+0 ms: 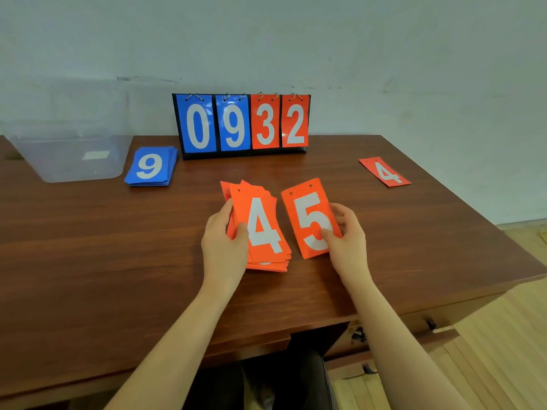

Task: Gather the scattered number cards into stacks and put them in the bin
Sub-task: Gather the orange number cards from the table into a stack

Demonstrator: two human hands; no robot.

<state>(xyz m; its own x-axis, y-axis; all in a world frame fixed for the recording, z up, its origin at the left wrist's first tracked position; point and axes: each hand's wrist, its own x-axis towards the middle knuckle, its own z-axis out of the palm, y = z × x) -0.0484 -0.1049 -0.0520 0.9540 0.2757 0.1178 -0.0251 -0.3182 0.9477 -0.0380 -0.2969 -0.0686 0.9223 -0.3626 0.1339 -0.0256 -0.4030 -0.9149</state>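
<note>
Left hand (pixel 225 241) fingers grasp red stack (pixel 260 229), 4 on top. Right hand (pixel 344 232) fingers pinch red 5 card (pixel 310 217). Blue stack (pixel 152 165) at 10 o'clock beside bin (pixel 74 156); lone 4 card (pixel 384 172) on surface (pixel 118 247), 2 o'clock.

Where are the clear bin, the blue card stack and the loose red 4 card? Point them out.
clear bin (pixel 35 165): head view, its front wall.
blue card stack (pixel 149 166): head view, top card's white 9.
loose red 4 card (pixel 386 173): head view, its white digit.
</note>
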